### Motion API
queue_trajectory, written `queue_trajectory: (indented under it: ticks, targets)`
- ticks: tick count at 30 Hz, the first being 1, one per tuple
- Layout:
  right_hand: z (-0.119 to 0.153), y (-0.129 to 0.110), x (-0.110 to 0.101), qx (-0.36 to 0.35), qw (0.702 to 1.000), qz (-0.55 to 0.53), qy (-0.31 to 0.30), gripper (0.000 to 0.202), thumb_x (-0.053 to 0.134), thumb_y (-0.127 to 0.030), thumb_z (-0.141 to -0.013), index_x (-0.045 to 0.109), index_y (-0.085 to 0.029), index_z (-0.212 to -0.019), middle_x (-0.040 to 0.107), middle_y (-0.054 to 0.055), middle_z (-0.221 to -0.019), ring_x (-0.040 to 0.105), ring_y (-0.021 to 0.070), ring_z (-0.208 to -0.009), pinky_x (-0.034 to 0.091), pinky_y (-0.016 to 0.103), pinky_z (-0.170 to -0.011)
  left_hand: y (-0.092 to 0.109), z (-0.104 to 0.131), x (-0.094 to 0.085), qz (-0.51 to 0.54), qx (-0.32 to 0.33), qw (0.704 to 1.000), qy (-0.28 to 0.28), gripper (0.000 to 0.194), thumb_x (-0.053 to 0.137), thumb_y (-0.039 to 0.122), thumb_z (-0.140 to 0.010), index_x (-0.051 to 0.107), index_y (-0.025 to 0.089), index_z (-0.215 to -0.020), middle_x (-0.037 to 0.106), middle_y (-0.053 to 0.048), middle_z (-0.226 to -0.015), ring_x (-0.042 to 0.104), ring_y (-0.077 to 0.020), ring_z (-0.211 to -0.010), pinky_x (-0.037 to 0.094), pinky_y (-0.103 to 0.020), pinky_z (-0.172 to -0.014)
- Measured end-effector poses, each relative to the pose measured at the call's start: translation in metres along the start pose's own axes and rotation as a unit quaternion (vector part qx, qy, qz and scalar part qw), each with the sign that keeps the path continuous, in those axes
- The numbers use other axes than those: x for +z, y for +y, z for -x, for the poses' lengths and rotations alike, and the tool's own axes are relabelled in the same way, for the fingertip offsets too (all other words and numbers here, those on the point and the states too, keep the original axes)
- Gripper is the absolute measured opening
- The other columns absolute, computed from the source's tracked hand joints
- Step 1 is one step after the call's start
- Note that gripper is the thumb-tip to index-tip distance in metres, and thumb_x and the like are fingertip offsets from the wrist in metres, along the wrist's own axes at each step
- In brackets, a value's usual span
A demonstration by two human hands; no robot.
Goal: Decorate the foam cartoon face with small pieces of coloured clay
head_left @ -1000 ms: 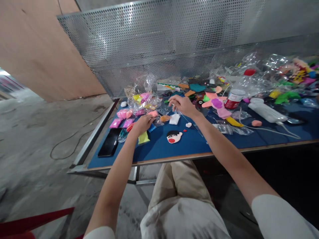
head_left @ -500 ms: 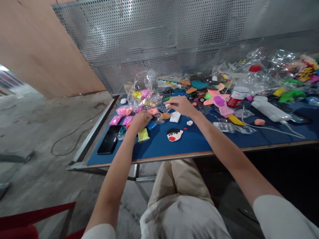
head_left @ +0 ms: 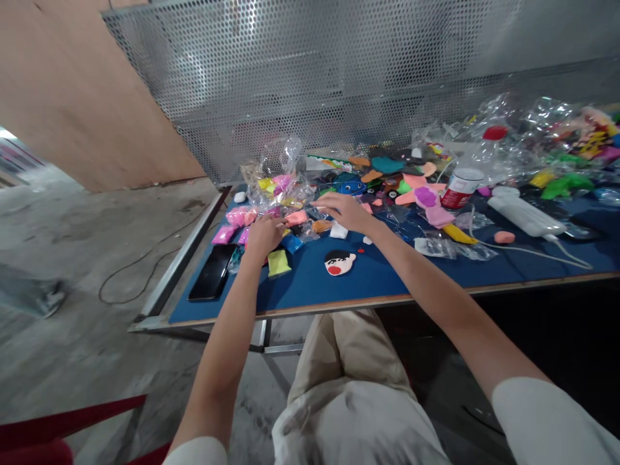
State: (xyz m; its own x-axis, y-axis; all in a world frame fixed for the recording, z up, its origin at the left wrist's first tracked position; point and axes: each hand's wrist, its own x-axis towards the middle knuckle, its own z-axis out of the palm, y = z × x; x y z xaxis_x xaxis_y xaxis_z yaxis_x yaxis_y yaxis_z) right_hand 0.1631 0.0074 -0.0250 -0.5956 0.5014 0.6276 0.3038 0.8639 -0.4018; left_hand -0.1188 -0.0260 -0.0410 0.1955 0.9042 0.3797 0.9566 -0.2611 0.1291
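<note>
My left hand (head_left: 265,235) is down among small bags of coloured modelling clay, its fingers bent and partly hidden. A salmon-pink clay packet (head_left: 296,217) lies right by its fingertips, and a yellow packet (head_left: 278,263) is below it. My right hand (head_left: 347,212) hovers over the pile with fingers stretched to the left, and I see nothing held in it. Under it are a white clay packet (head_left: 338,230) and an orange-brown lump (head_left: 321,226). A flat clay face (head_left: 339,263) with black hair and a red mouth lies nearer the front edge.
A black phone (head_left: 212,272) lies at the table's left end. To the right stand a red-and-white can (head_left: 461,188) and a white device (head_left: 527,214) with a cable. Crumpled clear plastic (head_left: 513,155) spreads along the back, before a perforated metal panel (head_left: 310,77).
My right hand has moved slightly left and down; the small white piece seen at its fingertips is out of sight. My left hand has shifted a little to the left.
</note>
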Motion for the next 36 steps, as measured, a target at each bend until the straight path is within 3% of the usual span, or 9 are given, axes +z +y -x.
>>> queue_trajectory:
  ticks: [5,9,11,13,17,22,27,30,36]
  targets:
    - [0.001,-0.013,0.004,0.037,0.999,-0.026,-0.008,0.041,0.057,-0.030,-0.105,0.063,-0.028,-0.146,0.078,0.007,-0.129,0.075,0.0274,-0.113,0.061,0.046,-0.099,0.027,0.001,-0.012,0.225,-0.011,0.967,0.120,0.031,0.060,0.038,-0.096,0.079,0.019,-0.112,0.078,-0.014,-0.114,0.073,-0.0317,-0.108,0.056,-0.049,-0.102]
    - [-0.002,-0.016,0.009,-0.009,0.999,0.022,-0.029,0.047,0.050,-0.023,-0.106,0.058,-0.031,-0.152,0.062,0.005,-0.154,0.060,0.0277,-0.141,0.051,0.052,-0.118,0.055,-0.002,-0.008,0.515,0.017,0.857,0.001,0.060,0.068,0.065,-0.089,0.074,0.016,-0.122,0.080,-0.009,-0.097,0.077,-0.0247,-0.090,0.063,-0.040,-0.089]
    - [-0.003,-0.018,0.010,-0.019,0.999,0.034,-0.034,0.051,0.045,-0.020,-0.106,0.054,-0.032,-0.155,0.058,0.004,-0.158,0.057,0.0263,-0.144,0.049,0.052,-0.121,0.062,-0.003,-0.005,0.581,0.014,0.813,-0.036,0.066,0.080,0.064,-0.081,0.073,0.016,-0.125,0.080,-0.007,-0.094,0.076,-0.0223,-0.087,0.063,-0.038,-0.087]
    - [-0.003,-0.020,0.010,-0.038,0.998,0.034,-0.029,0.050,0.043,-0.019,-0.107,0.055,-0.031,-0.154,0.060,0.005,-0.156,0.056,0.0258,-0.145,0.049,0.052,-0.121,0.063,-0.003,-0.002,0.601,0.009,0.799,-0.032,0.063,0.086,0.058,-0.076,0.075,0.017,-0.121,0.081,-0.006,-0.094,0.076,-0.0205,-0.085,0.063,-0.035,-0.085]
    - [-0.002,-0.025,0.004,-0.077,0.996,0.036,0.009,0.048,0.047,-0.022,-0.106,0.057,-0.028,-0.152,0.064,0.009,-0.149,0.056,0.0281,-0.143,0.046,0.055,-0.122,0.057,0.000,0.000,0.563,0.009,0.826,0.035,0.055,0.089,0.055,-0.073,0.080,0.017,-0.112,0.081,-0.007,-0.098,0.075,-0.0212,-0.088,0.063,-0.035,-0.085]
    - [0.001,-0.022,-0.004,-0.055,0.997,0.041,0.036,0.041,0.053,-0.030,-0.104,0.062,-0.028,-0.144,0.069,0.010,-0.141,0.061,0.0313,-0.136,0.049,0.058,-0.117,0.055,0.001,0.005,0.464,0.024,0.884,0.053,0.053,0.060,0.064,-0.096,0.080,0.017,-0.108,0.081,-0.008,-0.094,0.077,-0.0229,-0.085,0.063,-0.037,-0.082]
    - [0.001,-0.020,-0.006,-0.065,0.997,0.033,0.016,0.037,0.055,-0.037,-0.105,0.065,-0.027,-0.140,0.070,0.010,-0.142,0.061,0.0295,-0.136,0.049,0.055,-0.117,0.060,0.005,-0.008,0.360,0.063,0.927,0.085,0.038,0.068,0.053,-0.095,0.083,0.020,-0.103,0.083,-0.009,-0.104,0.077,-0.0255,-0.093,0.061,-0.037,-0.085]
    - [0.004,-0.021,-0.010,-0.066,0.997,0.025,0.034,0.033,0.054,-0.035,-0.106,0.070,-0.024,-0.133,0.072,0.012,-0.136,0.064,0.0291,-0.132,0.052,0.052,-0.113,0.062,0.030,-0.024,0.283,0.095,0.954,0.006,0.036,0.060,0.047,-0.102,0.085,0.021,-0.100,0.082,-0.006,-0.085,0.076,-0.0240,-0.077,0.060,-0.036,-0.079]
    - [0.029,-0.035,-0.019,-0.052,0.997,0.009,-0.053,0.027,0.054,-0.032,-0.106,0.078,-0.024,-0.115,0.080,0.010,-0.117,0.071,0.0266,-0.113,0.056,0.047,-0.101,0.067,0.099,-0.020,0.227,0.163,0.960,-0.026,0.033,0.055,0.043,-0.106,0.083,0.025,-0.105,0.082,-0.006,-0.110,0.078,-0.0220,-0.100,0.061,-0.034,-0.094]
